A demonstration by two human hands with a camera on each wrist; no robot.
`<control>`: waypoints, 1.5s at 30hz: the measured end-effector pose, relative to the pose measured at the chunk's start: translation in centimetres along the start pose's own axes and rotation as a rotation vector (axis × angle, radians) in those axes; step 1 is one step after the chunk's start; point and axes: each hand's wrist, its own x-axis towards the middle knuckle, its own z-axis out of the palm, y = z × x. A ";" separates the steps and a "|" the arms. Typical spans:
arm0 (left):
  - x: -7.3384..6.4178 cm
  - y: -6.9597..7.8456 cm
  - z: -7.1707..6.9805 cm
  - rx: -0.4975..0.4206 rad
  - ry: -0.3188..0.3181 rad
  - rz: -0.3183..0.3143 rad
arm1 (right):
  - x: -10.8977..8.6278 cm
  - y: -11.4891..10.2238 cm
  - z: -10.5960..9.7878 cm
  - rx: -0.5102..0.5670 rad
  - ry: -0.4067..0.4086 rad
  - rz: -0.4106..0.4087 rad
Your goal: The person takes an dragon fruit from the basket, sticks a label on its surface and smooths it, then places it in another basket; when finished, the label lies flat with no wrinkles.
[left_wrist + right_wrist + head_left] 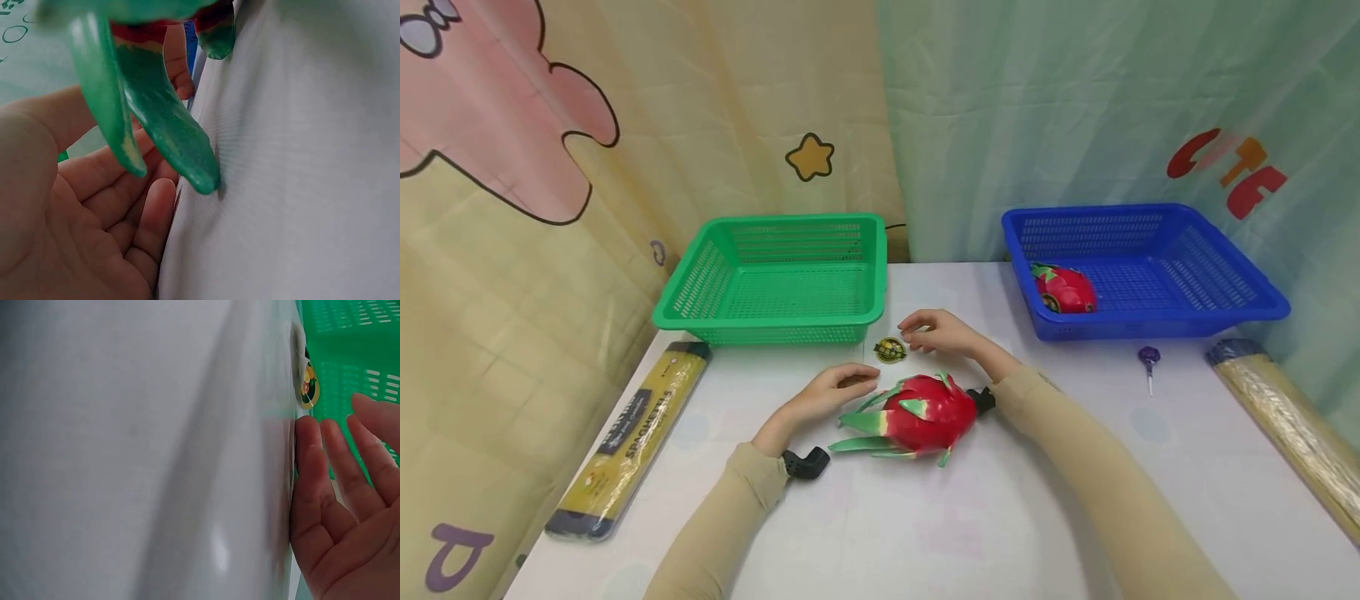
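Observation:
A red dragon fruit [927,414] with green leaf-like scales lies on the white table between both forearms, its long leaf tips pointing left. My left hand [827,393] is just beyond those tips, fingers loosely bent and holding nothing. In the left wrist view, green scales [165,128] hang in front of the palm [69,237]; whether they touch it I cannot tell. My right hand [942,332] rests low over the table beside a round yellow-and-black sticker [890,350]. Its relaxed fingers [347,469] are apart from the sticker [309,386] in the right wrist view.
A green basket [771,323] stands at the back left. At the back right, a blue basket [1157,323] holds another dragon fruit [1067,290]. A purple lollipop [1148,357] lies before it. Spaghetti packs lie at the left [632,437] and right [1288,433] edges.

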 end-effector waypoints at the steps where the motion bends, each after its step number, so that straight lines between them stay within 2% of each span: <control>1: 0.0 0.0 0.1 0.000 -0.002 0.003 | 0.1 0.0 0.0 -0.023 0.001 -0.006; 7: 0.1 0.2 0.3 0.014 -0.004 -0.004 | 0.5 -0.3 0.1 -0.104 -0.007 -0.043; 15: 0.2 0.4 0.4 0.043 -0.026 -0.024 | 0.6 -0.7 0.5 -0.164 0.001 -0.045; 23: 0.1 0.2 0.4 0.016 -0.026 0.001 | 0.5 -0.9 1.1 -0.200 0.016 -0.055; 27: 0.0 0.2 0.5 0.016 -0.015 -0.008 | -0.2 -0.6 0.6 -0.156 0.043 -0.079; 30: -0.2 0.9 0.4 0.008 0.005 -0.023 | -2.1 -2.1 -0.2 -0.091 0.090 -0.093; 33: -0.3 1.6 0.1 0.004 0.035 -0.018 | -3.8 -2.5 -1.0 -0.010 0.137 -0.114; 36: -0.5 2.5 0.1 0.049 0.089 0.051 | -5.2 -1.9 -1.4 0.069 0.193 -0.130; 41: -1.2 5.6 1.4 0.188 0.212 0.258 | -8.2 -2.2 -2.0 0.181 0.280 -0.143; 43: -1.6 6.9 2.3 0.248 0.224 0.333 | -9.6 -2.6 -2.2 0.206 0.302 -0.143; 45: -1.9 7.9 3.3 0.340 0.216 0.379 | -10.7 -2.8 -2.2 0.234 0.309 -0.144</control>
